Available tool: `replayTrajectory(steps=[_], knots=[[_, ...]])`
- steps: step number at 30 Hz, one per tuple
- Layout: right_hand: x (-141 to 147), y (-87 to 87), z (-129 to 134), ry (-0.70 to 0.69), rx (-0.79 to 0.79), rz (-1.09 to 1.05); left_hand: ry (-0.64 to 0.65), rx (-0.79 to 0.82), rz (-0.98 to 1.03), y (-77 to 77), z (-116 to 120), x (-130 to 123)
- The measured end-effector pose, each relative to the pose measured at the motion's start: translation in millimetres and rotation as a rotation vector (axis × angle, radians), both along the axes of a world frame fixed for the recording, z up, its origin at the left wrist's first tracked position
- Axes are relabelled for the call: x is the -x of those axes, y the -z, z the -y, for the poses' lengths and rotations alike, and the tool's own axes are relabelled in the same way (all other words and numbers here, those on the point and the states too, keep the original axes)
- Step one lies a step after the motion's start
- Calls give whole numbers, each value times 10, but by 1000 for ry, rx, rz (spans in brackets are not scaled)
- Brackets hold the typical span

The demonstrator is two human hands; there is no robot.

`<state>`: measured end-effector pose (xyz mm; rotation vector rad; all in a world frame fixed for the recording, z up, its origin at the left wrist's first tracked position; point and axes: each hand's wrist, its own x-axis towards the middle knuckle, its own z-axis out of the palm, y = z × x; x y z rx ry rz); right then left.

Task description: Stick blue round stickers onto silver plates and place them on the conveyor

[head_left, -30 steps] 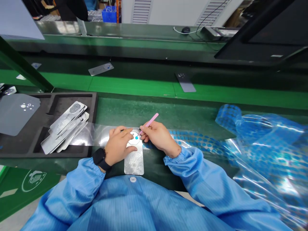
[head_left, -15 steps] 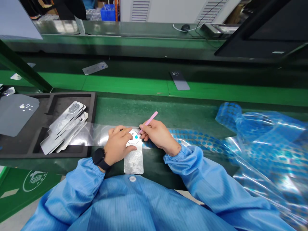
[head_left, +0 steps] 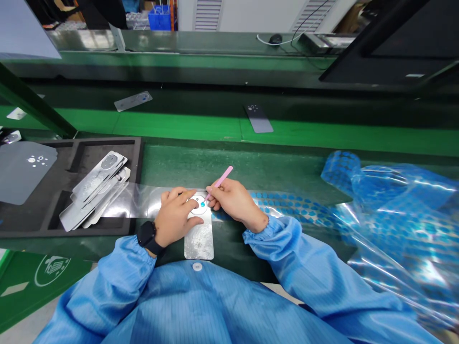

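Observation:
A silvery phone back panel (head_left: 199,239) lies on the green bench near its front edge, its round camera area at the top. My left hand (head_left: 175,215) rests on the panel's left side with the fingers spread, fingertips at the camera area. Pinched in my right hand (head_left: 233,200) is a pink tweezer-like tool (head_left: 224,176), its tip beside a small blue dot (head_left: 202,204) on the camera area. A clear film strip (head_left: 143,200) runs under the hands and carries rows of blue dots (head_left: 287,204) on the right.
On the left a black tray (head_left: 138,162) holds a stack of silvery panels (head_left: 98,184) and grey panels (head_left: 25,167). Crumpled film with blue dots (head_left: 401,215) covers the right side. Behind, a green conveyor (head_left: 172,126) carries a dark panel (head_left: 258,118) and a lighter panel (head_left: 132,101).
The panels on the conveyor have shifted slightly left. My right hand and the pink tool have moved only a little; my left hand stays on the panel.

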<state>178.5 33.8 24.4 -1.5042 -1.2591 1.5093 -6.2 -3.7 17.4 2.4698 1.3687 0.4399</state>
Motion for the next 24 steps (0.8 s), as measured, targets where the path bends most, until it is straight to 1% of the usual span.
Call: replayTrajectory(steps=[4,9,16,20,24], knots=[[7,-39,7,-19,-6,66,18,-6,-28,-6,7,6],[11,-87,21,-27,-21,116,27,-33,-83,-53,38,-25],[-47,-22,78,10,-61,19,6,-41,-98,-95,68,-69],[-65,28,129,-35,-134,33,-3,-48,-96,-93,76,-78],[-73,58,169,-122,-276,155,-8,-46,-93,-87,83,-86]])
